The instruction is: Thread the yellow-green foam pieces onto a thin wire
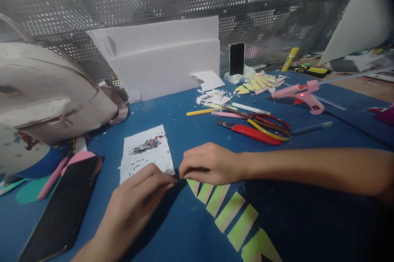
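Green strips (230, 212) at five o'clock, right hand (212, 163) curled over one end, left hand (138, 200) bunched, cannot tell whether either pinches anything, speckled sheet (163, 161) at eight.

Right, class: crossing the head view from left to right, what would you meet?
Dark phone lying flat → white paper with colourful bits → right hand → pink glue gun.

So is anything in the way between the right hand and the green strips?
Nothing I can see. The right hand is at the far end of the row of green strips, partly hiding the end one. The red cutter lies farther back, beyond the forearm, out of the way.
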{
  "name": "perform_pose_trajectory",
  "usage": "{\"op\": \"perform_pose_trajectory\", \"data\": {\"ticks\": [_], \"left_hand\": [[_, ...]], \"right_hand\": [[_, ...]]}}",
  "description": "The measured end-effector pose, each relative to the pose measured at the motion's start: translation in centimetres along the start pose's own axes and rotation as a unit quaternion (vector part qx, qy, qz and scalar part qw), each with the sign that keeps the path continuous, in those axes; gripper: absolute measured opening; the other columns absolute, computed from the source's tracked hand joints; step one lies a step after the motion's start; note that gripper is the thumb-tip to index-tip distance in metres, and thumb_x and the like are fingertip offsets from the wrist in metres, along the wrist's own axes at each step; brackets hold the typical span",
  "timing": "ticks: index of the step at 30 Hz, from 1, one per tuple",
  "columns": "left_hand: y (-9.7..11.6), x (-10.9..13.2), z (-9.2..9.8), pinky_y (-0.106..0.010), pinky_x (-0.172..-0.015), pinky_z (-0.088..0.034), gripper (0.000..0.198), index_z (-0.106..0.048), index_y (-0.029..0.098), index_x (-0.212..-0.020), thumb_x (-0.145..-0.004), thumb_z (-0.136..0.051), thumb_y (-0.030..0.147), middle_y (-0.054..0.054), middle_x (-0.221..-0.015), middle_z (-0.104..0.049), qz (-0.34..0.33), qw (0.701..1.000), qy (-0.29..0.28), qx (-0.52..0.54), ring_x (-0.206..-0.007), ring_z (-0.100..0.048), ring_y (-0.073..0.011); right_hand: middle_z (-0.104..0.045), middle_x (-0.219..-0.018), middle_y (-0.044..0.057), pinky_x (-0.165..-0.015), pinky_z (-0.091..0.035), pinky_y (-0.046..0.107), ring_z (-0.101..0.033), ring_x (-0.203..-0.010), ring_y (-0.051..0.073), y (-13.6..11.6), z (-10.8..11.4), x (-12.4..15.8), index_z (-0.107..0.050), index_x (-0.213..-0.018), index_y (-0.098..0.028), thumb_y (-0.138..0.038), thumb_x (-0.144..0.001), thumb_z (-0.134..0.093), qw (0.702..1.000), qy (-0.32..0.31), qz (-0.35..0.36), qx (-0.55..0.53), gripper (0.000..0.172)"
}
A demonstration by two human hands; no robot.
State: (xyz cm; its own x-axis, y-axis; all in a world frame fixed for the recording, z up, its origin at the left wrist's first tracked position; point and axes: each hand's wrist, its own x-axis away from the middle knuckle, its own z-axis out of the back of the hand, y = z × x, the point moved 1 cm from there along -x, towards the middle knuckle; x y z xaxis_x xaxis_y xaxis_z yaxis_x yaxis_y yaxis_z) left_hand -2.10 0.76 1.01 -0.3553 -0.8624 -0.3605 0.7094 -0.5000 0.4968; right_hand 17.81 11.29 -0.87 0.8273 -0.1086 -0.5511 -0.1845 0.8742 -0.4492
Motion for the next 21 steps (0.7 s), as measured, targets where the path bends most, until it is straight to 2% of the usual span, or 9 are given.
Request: {"op": "perform_pose_trajectory", "data": {"ticks": [2, 5, 7, 9, 11, 12, 14, 21], "left_hand": [[-0.5, -0.3, 0.7, -0.019, -0.062, -0.047, 0.014, -0.066, 0.025, -0.093, -0.09, -0.057, 0.015, 0.0, -0.08, -0.065, -0.022, 0.999, 0.005, -0.031, -0.068, -0.064, -0.0123], [-2.0, -0.9, 2.3, -0.021, -0.069, -0.047, 0.01, -0.067, 0.025, -0.091, -0.089, -0.059, 0.02, -0.001, -0.082, -0.067, -0.039, 0.996, 0.054, -0.058, -0.074, -0.064, -0.0148], [-3.4, -1.2, 3.7, -0.023, -0.073, -0.047, 0.009, -0.068, 0.025, -0.09, -0.089, -0.06, 0.027, -0.002, -0.087, -0.068, -0.007, 0.994, 0.08, -0.073, -0.079, -0.064, -0.0172], [-5.1, -1.3, 4.8, -0.02, -0.068, -0.045, 0.013, -0.07, 0.026, -0.09, -0.089, -0.06, 0.033, 0.001, -0.09, -0.07, 0.062, 0.988, 0.09, -0.107, -0.078, -0.063, -0.0161], [-6.5, -1.2, 5.5, -0.016, -0.062, -0.042, 0.012, -0.072, 0.027, -0.086, -0.087, -0.063, 0.033, 0.005, -0.086, -0.073, 0.114, 0.982, 0.071, -0.131, -0.075, -0.064, -0.014], [-7.2, -1.2, 5.7, -0.015, -0.062, -0.042, 0.011, -0.073, 0.027, -0.084, -0.087, -0.063, 0.033, 0.007, -0.086, -0.074, 0.149, 0.978, 0.048, -0.14, -0.074, -0.064, -0.0133], [-8.1, -1.0, 5.7, -0.015, -0.06, -0.042, 0.01, -0.074, 0.027, -0.079, -0.082, -0.068, 0.034, 0.008, -0.081, -0.075, 0.168, 0.976, 0.025, -0.137, -0.068, -0.065, -0.013], [-9.4, -0.7, 5.1, -0.018, -0.058, -0.044, 0.015, -0.074, 0.023, -0.074, -0.075, -0.073, 0.038, 0.002, -0.074, -0.074, 0.153, 0.983, 0.016, -0.099, -0.066, -0.064, -0.0162]], "right_hand": [[-0.063, -0.083, 0.003, -0.067, -0.041, 0.022, -0.053, -0.071, 0.011, 0.0, 0.0, 0.0, -0.06, -0.095, -0.014, -0.016, -0.095, -0.051, 1.0, 0.012, -0.024, -0.007, 0.009], [-0.061, -0.083, 0.003, -0.062, -0.04, 0.021, -0.048, -0.065, 0.009, -0.1, 0.1, -0.1, -0.059, -0.093, -0.015, -0.014, -0.093, -0.053, 0.997, 0.031, -0.063, -0.026, 0.007], [-0.061, -0.084, 0.003, -0.061, -0.039, 0.021, -0.047, -0.065, 0.009, 0.0, 0.1, -0.2, -0.059, -0.092, -0.015, -0.013, -0.091, -0.054, 0.995, 0.047, -0.082, -0.04, 0.006], [-0.061, -0.084, 0.002, -0.06, -0.039, 0.021, -0.047, -0.064, 0.008, 0.0, 0.1, -0.2, -0.06, -0.091, -0.015, -0.013, -0.091, -0.055, 0.992, 0.058, -0.095, -0.051, 0.005], [-0.06, -0.084, 0.002, -0.06, -0.038, 0.021, -0.046, -0.064, 0.008, 0.1, 0.1, -0.2, -0.06, -0.091, -0.015, -0.012, -0.09, -0.055, 0.991, 0.065, -0.1, -0.059, 0.005], [-0.06, -0.084, 0.001, -0.06, -0.038, 0.021, -0.046, -0.064, 0.007, 0.1, 0.1, -0.2, -0.06, -0.091, -0.015, -0.012, -0.09, -0.055, 0.991, 0.067, -0.099, -0.061, 0.006], [-0.06, -0.084, 0.001, -0.06, -0.038, 0.02, -0.046, -0.064, 0.007, 0.1, 0.1, -0.3, -0.06, -0.091, -0.015, -0.012, -0.091, -0.055, 0.991, 0.071, -0.096, -0.064, 0.005], [-0.061, -0.085, 0.002, -0.06, -0.039, 0.021, -0.047, -0.065, 0.008, 0.0, 0.2, -0.3, -0.059, -0.092, -0.016, -0.014, -0.092, -0.054, 0.992, 0.064, -0.096, -0.057, 0.005]]}}
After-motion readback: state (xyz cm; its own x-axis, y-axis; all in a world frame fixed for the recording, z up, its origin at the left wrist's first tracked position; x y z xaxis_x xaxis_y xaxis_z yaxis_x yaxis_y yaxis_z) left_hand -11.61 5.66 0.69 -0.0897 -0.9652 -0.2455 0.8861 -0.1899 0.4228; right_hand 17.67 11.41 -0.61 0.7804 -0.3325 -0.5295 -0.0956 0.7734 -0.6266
